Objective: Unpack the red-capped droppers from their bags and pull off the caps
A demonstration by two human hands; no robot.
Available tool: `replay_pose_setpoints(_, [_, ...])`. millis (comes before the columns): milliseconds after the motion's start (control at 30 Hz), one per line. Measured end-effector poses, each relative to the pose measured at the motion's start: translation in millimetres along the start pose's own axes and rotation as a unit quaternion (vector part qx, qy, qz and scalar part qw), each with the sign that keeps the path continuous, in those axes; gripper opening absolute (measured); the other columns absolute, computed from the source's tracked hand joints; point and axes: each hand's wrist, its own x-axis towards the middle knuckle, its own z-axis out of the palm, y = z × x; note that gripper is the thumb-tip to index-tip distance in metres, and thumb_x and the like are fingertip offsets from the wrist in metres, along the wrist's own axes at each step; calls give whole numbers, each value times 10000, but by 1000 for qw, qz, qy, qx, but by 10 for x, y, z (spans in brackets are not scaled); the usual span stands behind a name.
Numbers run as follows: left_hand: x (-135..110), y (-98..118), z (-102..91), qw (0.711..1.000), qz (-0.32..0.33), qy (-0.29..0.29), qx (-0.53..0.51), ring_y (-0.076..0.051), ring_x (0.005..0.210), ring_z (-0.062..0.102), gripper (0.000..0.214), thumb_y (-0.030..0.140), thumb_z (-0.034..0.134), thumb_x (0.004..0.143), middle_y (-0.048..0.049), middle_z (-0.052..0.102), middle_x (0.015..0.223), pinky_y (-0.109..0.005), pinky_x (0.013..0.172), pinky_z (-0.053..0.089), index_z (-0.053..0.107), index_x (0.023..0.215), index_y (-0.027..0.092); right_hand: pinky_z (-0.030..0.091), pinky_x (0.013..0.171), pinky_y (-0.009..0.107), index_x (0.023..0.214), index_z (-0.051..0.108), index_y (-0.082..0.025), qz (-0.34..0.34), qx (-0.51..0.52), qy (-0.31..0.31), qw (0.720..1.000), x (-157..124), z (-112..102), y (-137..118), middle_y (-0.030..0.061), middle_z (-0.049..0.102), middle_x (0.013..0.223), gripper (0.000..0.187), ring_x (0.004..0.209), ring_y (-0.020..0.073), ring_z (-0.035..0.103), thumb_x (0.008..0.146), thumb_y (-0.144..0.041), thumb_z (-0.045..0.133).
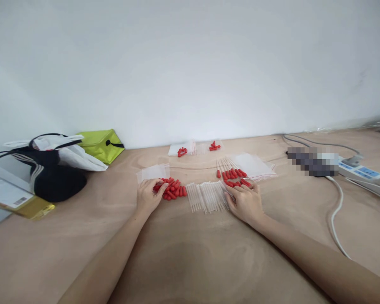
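Observation:
My left hand (148, 195) rests on the wooden table (190, 253), its fingers pinched on a red cap at the edge of a loose pile of red caps (175, 189). A row of clear thin tubes (207, 196) lies between my hands. My right hand (245, 202) lies over the right end of that row, fingers curled on a tube beside a second group of red caps (234, 175). Clear zip bags (253, 165) lie behind them.
Two small bags with red caps (196, 147) lie near the wall. A black and white bag (47, 169) and a green pouch (101, 145) sit at the left. A power strip (357, 169) with white cables (335, 211) is at the right.

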Motion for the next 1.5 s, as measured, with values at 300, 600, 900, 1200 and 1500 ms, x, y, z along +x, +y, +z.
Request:
replay_pose_setpoints(300, [-70, 259, -52, 990, 94, 104, 24, -175, 766, 543, 88, 249, 530, 781, -39, 631, 780, -333, 745, 379, 594, 764, 190, 211, 708, 324, 857, 659, -207, 12, 18, 18, 1000, 19, -21, 15, 16, 660, 661, 223, 678, 147, 548, 797, -292, 462])
replay_pose_setpoints(600, [-222, 927, -51, 968, 235, 44, -76, -165, 752, 503, 30, 203, 576, 720, -15, 622, 738, -334, 739, 365, 576, 690, 207, 184, 678, 328, 702, 639, -207, 143, 34, -89, 985, 479, 96, 79, 34, 661, 722, 274, 726, 186, 549, 785, -373, 437])
replay_pose_setpoints(900, [-219, 850, -39, 975, 204, 39, -74, -163, 765, 496, 63, 211, 563, 731, -24, 615, 752, -335, 746, 369, 575, 671, 197, 213, 722, 396, 706, 655, -123, 202, -57, -215, 954, 902, 307, -114, 144, 637, 711, 281, 699, 246, 563, 724, -342, 479])
replay_pose_setpoints(1200, [-224, 790, 9, 981, 181, 2, -71, -201, 893, 502, 186, 210, 543, 754, -68, 599, 925, -363, 806, 392, 561, 937, 187, 248, 713, 338, 724, 587, -168, 60, 46, -57, 995, 575, 21, 32, 67, 628, 789, 212, 804, 203, 522, 788, -320, 455])
replay_pose_setpoints(1500, [-310, 964, -31, 955, 270, -13, -123, -251, 1093, 451, 400, 407, 560, 748, -103, 559, 1109, -450, 943, 322, 516, 1083, 193, 251, 798, 318, 775, 570, -177, -144, 164, 67, 974, -213, -256, -17, -3, 627, 693, 86, 702, 120, 500, 796, -247, 525])
